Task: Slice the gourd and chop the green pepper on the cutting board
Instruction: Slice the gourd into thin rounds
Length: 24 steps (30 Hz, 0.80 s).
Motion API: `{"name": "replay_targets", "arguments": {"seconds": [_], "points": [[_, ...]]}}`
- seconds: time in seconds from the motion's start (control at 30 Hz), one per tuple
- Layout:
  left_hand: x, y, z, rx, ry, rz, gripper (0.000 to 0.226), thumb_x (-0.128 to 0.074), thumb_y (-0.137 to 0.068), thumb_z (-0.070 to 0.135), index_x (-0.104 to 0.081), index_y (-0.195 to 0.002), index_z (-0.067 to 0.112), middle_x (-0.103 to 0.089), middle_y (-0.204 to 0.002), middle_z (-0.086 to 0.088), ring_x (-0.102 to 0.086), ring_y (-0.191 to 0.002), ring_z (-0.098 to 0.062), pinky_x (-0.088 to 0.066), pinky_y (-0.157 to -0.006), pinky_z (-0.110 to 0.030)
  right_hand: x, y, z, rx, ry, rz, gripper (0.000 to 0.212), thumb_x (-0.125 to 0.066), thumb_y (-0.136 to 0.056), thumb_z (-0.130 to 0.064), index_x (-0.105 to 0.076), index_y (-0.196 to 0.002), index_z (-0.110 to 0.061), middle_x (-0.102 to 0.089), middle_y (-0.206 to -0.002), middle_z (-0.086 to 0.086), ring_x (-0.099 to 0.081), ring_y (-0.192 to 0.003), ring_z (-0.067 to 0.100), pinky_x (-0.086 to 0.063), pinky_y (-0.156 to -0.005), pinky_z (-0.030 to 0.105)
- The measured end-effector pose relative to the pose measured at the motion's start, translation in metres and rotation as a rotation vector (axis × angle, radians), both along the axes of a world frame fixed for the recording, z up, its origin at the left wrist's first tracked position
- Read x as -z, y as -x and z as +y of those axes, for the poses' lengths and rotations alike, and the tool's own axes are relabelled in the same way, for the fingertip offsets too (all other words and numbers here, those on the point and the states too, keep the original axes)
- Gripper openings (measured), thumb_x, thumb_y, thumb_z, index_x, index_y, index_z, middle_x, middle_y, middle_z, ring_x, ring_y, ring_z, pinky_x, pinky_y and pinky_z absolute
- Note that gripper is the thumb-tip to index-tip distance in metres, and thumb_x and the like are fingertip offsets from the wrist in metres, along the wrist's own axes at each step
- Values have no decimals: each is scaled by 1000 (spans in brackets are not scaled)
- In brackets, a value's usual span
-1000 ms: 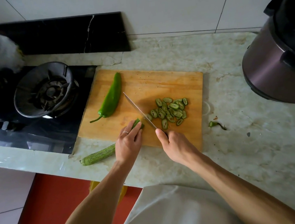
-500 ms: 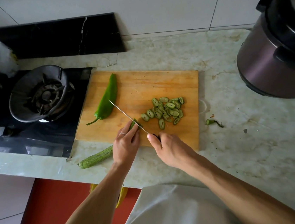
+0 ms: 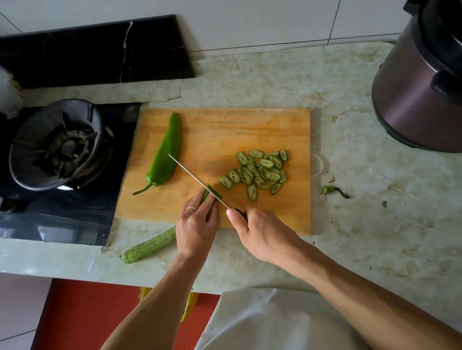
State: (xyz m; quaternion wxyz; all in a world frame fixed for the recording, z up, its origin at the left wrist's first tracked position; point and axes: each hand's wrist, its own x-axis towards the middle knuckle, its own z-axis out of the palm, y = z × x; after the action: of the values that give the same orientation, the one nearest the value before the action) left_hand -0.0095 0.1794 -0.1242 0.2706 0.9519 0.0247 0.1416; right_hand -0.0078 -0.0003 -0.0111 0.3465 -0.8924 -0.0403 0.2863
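Observation:
A long ridged gourd (image 3: 149, 245) lies slanted across the near left corner of the wooden cutting board (image 3: 247, 127), its uncut end hanging over the counter. My left hand (image 3: 196, 226) holds it down close to the cut end. My right hand (image 3: 259, 232) grips a knife (image 3: 195, 176) whose blade meets the gourd's cut end beside my left fingertips. A pile of gourd slices (image 3: 258, 171) lies on the board to the right of the blade. A whole green pepper (image 3: 165, 152) rests on the board's left side, and the knife tip reaches it.
A black gas hob with a burner (image 3: 60, 144) sits left of the board. A dark pressure cooker (image 3: 431, 74) stands at the far right. A cut gourd tip (image 3: 332, 189) lies on the marble counter right of the board. The counter edge runs just below my hands.
The knife blade has shifted leftward along the gourd, next to my left fingertips. My left hand has drawn back slightly along the gourd. The slice pile looks much the same.

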Motion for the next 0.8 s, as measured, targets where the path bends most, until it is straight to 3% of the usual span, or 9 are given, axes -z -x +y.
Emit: {"name": "replay_targets", "arguments": {"seconds": [0.4, 0.63, 0.8], "points": [[-3, -1, 1, 22, -3, -30, 28, -60, -94, 26, -76, -114, 16, -68, -128, -4, -64, -112, -25, -59, -78, -40, -5, -16, 7, -16, -20, 48, 58, -27, -102, -58, -56, -92, -9, -58, -83, 8, -57, -77, 30, -47, -70, 36], [-6, -1, 1, 10, 1, -28, 33, -56, -93, 27, -76, -116, 14, -68, -126, -6, -65, -111, -27, -59, -80, -41, 5, -13, -9, 1, 15, 108, 58, -28, -101, -61, -52, -85, -11, -63, -90, 14, -57, -70, 27, -35, -53, 29], [-8, -2, 0, 20, 22, -10, 31, -57, -94, 26, -75, -117, 15, -67, -130, -2, -64, -113, -24, -59, -82, -40, 12, -14, 4, -36, 1, 41, 61, -25, -101, -59, -58, -94, -8, -65, -89, 15, -60, -79, 31, -38, -65, 30]]}}
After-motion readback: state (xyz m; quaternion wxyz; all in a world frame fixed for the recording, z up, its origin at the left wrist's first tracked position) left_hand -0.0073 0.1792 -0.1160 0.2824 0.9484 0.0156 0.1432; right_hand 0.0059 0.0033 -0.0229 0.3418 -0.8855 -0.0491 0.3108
